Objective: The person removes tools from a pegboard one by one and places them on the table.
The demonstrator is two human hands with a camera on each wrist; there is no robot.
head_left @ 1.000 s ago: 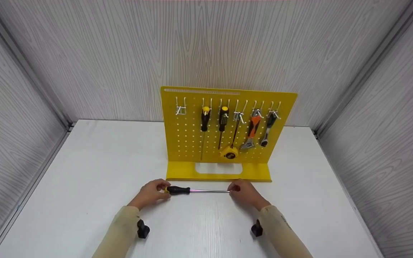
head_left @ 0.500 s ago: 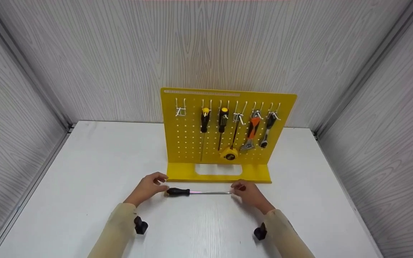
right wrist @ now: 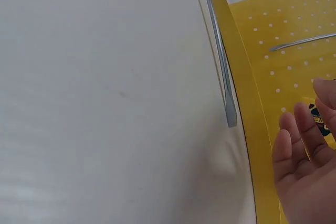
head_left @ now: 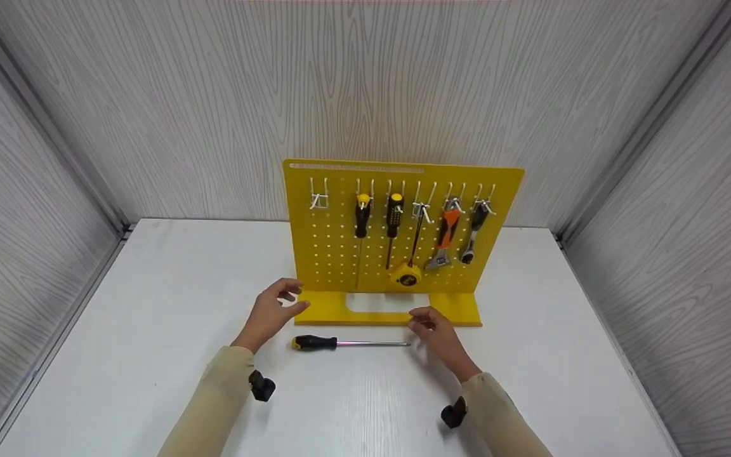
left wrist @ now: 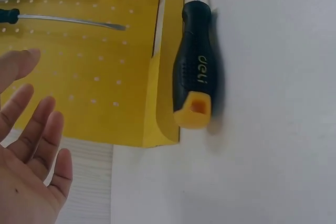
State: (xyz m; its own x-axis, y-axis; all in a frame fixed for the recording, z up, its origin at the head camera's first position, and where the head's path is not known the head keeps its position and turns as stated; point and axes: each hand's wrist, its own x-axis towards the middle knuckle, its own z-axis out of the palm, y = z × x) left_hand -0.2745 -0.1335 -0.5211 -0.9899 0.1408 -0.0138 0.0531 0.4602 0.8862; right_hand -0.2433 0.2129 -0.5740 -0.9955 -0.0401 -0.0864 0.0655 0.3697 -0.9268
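Observation:
A flat-tipped screwdriver (head_left: 316,343) with a black and yellow handle lies on the white table, parallel to the front edge of the yellow pegboard stand (head_left: 324,310). Its handle points left and its steel tip right. My left hand (head_left: 270,312) hovers above and beyond the handle end, near the stand's left front corner, fingers loosely bent around nothing. Over the stand's front edge, just beyond the tip, is my right hand (head_left: 436,333), also holding nothing. The left wrist view shows the handle (left wrist: 197,61) apart from the fingers; the right wrist view shows the bare tip (right wrist: 231,116).
On the pegboard hang two screwdrivers (head_left: 362,217) (head_left: 394,217), a yellow tape measure (head_left: 407,275), an orange-handled adjustable wrench (head_left: 447,235) and a ratchet wrench (head_left: 474,231). The leftmost hook (head_left: 319,200) bears no tool. Pale wood-grain walls (head_left: 213,108) enclose the table (head_left: 181,304).
Both hands have let go of the screwdriver, which stays on the table. The left hand has moved up and away toward the pegboard; the right hand has shifted slightly forward off the tip.

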